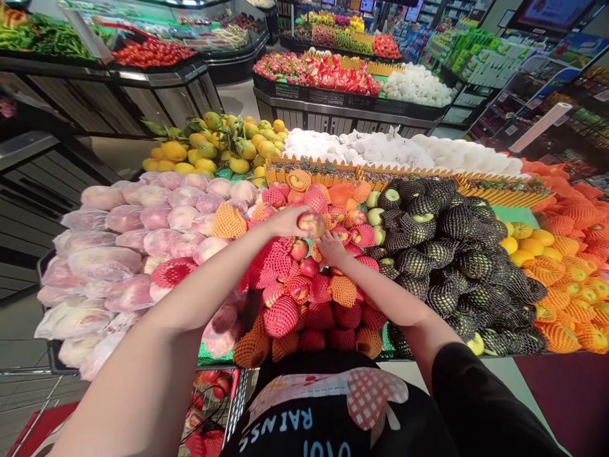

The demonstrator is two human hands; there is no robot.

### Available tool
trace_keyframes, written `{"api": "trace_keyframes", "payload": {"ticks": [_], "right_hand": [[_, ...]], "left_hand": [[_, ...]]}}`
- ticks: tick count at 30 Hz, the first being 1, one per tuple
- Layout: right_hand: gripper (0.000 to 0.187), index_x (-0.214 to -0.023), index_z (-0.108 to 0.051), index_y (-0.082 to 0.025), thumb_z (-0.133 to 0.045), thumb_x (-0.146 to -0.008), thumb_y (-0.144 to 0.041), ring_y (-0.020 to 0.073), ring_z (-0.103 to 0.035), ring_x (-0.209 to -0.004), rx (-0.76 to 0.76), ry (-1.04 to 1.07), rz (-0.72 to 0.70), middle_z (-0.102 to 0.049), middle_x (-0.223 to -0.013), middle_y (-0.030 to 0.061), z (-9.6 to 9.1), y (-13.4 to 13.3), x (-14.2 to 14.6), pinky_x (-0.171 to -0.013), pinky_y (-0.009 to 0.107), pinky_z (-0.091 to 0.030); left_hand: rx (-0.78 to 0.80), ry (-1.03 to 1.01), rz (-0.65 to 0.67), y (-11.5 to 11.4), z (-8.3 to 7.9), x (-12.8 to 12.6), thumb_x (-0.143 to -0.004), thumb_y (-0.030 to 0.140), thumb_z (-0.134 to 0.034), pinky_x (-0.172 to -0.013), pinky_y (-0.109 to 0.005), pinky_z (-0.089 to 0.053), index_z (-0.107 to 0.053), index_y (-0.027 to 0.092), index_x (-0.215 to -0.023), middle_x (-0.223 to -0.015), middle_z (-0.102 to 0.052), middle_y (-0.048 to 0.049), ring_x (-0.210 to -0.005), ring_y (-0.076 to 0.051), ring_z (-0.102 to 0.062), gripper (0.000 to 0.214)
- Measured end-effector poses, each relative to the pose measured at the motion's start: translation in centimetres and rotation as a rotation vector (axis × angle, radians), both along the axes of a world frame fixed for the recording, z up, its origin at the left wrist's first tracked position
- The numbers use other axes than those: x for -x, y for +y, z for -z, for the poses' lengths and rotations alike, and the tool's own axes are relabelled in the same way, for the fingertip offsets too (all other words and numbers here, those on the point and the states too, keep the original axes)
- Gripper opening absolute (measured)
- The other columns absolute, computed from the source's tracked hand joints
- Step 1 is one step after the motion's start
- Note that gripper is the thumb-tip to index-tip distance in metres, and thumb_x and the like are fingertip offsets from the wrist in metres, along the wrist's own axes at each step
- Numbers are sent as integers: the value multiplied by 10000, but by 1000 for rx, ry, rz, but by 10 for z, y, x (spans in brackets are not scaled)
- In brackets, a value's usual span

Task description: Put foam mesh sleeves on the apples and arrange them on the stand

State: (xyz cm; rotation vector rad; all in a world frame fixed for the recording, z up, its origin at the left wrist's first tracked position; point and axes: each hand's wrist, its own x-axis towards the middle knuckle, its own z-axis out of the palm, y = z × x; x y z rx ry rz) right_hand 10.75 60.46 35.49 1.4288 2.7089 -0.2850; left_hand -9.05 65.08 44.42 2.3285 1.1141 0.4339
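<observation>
My left hand (pixel 285 221) reaches over a fruit display and grips a bare red-yellow apple (pixel 311 223) above a heap of apples in red and orange foam nets (pixel 304 298). Just below it, my right hand (pixel 330 249) rests palm down on the heap, fingers curled on a netted apple. Both arms stretch forward from the bottom of the view.
Bagged pink fruit (pixel 124 241) lies left of the heap, and fruit in black nets (pixel 447 254) lies right. Oranges in orange nets (pixel 566 279) fill the far right. Yellow citrus (pixel 223 146) and white-wrapped fruit (pixel 399 149) sit behind. A shopping cart (pixel 214 400) stands at my lower left.
</observation>
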Motion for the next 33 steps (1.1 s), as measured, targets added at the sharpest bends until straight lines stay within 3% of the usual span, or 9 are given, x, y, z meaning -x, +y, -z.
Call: {"api": "trace_keyframes", "payload": {"ticks": [6,10,13,16,19,23,26,29,33], "right_hand": [[1026,-1397,-502,-194,-926,-467,-277,415,-343,-1461,48,-13,-32,-490,-1512,190,0,0,-5,-1219,593,-204],[1128,-1467,-434,-142,-940,-473,-316,444,-311,-1479,215,66,13,-398,-1562,245,-25,0,-12,-1190,619,-245],[939,-1467,-444,-130,-858,-640,-289,395,-368,-1452,195,374,50,-436,-1535,234,-51,-18,-14,-1186,588,-273],[857,-1481,-419,-201,-770,-742,-454,298,-563,-1287,418,919,94,-576,-1412,154,-68,-58,-11,-1083,499,-445],[846,-1462,-426,-272,-641,-754,-682,266,-682,-1059,855,1372,112,-668,-1257,99,-70,-110,-7,-875,451,-573],[638,-1310,-546,-300,-694,-750,-569,251,-703,-956,967,1627,461,-695,-1179,69,-54,-173,-12,-782,407,-593],[597,-1209,-603,-301,-701,-684,-567,275,-717,-876,1010,1535,643,-721,-1068,67,-42,-210,-31,-719,429,-592],[619,-1188,-613,-344,-608,-675,-690,321,-726,-851,1067,1445,673,-730,-1062,91,-35,-241,-54,-666,468,-571],[551,-1129,-548,-394,-711,-644,-599,347,-728,-901,1003,1413,765,-722,-1138,65,-30,-265,-70,-701,502,-563]], "left_hand": [[-14,-250,-86,-9,-23,6,-698,500,-725,-975,-440,-485,-589,112,-1200,-1188,-668,-140,-1080,-300,-630,649],[-54,-407,-235,-13,-43,14,-681,489,-735,-955,-440,-504,-558,129,-1202,-1198,-645,-122,-1067,-284,-627,657],[-114,-572,-411,-30,-53,21,-697,518,-713,-898,-417,-528,-561,150,-1127,-1093,-657,-84,-990,-258,-638,586],[-116,-615,-455,-74,-55,19,-689,510,-743,-869,-413,-537,-569,172,-1117,-1077,-669,-77,-970,-257,-647,572],[-62,-443,-269,-137,-46,2,-633,419,-830,-934,-449,-523,-598,218,-1173,-1162,-695,-84,-1055,-296,-650,621],[-17,-233,-119,-207,-22,-19,-719,411,-819,-1083,-495,-441,-598,274,-1277,-1324,-663,-112,-1255,-333,-578,615],[-134,-286,-336,-226,1,-9,-839,400,-721,-1150,-497,-387,-561,282,-1327,-1435,-583,-123,-1354,-312,-506,527],[-336,-201,-781,-225,24,19,-865,404,-676,-1127,-538,-389,-522,194,-1353,-1385,-582,-183,-1317,-345,-516,553],[-200,32,-1122,-219,41,52,-852,376,-631,-925,-543,-505,-635,103,-1162,-1147,-676,-218,-1076,-404,-634,414]]}}
